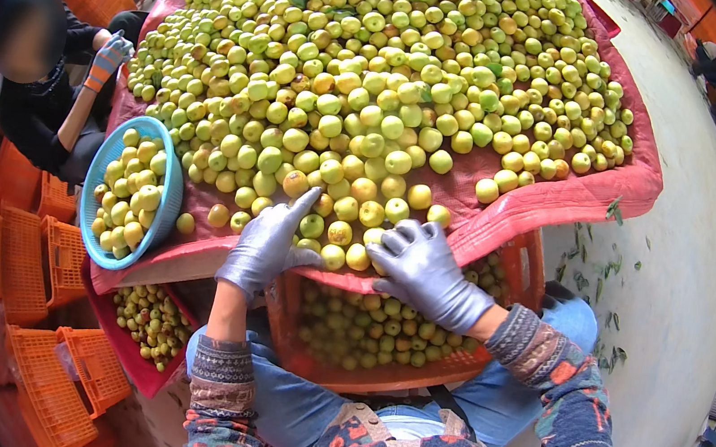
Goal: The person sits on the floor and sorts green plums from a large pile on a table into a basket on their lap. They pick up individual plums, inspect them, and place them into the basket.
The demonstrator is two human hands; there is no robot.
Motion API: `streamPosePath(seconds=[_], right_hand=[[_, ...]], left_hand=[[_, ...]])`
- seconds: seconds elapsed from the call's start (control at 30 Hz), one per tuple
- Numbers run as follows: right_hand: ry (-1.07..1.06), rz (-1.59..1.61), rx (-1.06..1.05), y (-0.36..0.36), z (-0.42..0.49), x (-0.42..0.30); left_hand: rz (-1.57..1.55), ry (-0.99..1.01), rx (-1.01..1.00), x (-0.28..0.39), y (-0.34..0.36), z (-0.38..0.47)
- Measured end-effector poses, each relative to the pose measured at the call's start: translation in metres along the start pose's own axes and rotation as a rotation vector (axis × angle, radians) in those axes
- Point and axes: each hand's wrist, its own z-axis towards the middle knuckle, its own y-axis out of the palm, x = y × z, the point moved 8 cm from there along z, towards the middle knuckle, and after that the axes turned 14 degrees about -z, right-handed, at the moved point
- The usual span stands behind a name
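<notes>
A large heap of yellow-green round fruits (347, 100), some with brown patches, covers a table draped in red cloth (536, 213). My left hand (271, 236), in a grey glove, rests at the near edge, its index finger extended beside the fruits and its thumb towards the right. My right hand (429, 273), also gloved in grey, lies over the edge with curled fingers against a fruit; whether it grips one is unclear. Several fruits lie between the hands. Below the edge, an orange plastic crate (378, 379) of such fruits sits between my knees.
A blue plastic basket (172, 199) of fruits stands at the table's left corner, above a red crate (158, 377) of browner fruits. Orange crates (39, 378) are stacked at left. A co-worker (40, 114) with gloves sits at the left side. Leaves (581, 280) litter the floor at right.
</notes>
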Motion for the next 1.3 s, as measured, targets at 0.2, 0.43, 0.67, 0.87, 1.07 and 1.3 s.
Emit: streamPosePath(seconds=[0.2, 0.43, 0.67, 0.87, 1.07, 1.3], right_hand=[[-0.024, -0.254, -0.083, 0.011, -0.006, 0.001], [-0.092, -0.113, -0.199, 0.01, -0.008, -0.001], [-0.091, -0.056, -0.156, 0.011, -0.009, 0.007], [-0.118, -0.079, -0.212, 0.02, -0.014, 0.01], [0.17, 0.574, -0.01, -0.017, -0.009, 0.041], [0.609, 1.482, -0.185, 0.017, -0.021, 0.055]], left_hand=[[0.022, -0.016, 0.061, 0.003, 0.0, -0.006], [-0.044, -0.023, 0.288, 0.005, -0.01, -0.008], [-0.154, -0.067, 0.432, 0.002, -0.018, -0.006], [-0.219, -0.047, 0.455, -0.011, -0.016, -0.007], [-0.184, 0.058, 0.481, 0.005, -0.018, -0.005], [-0.453, 0.341, 0.298, 0.068, 0.003, -0.002]])
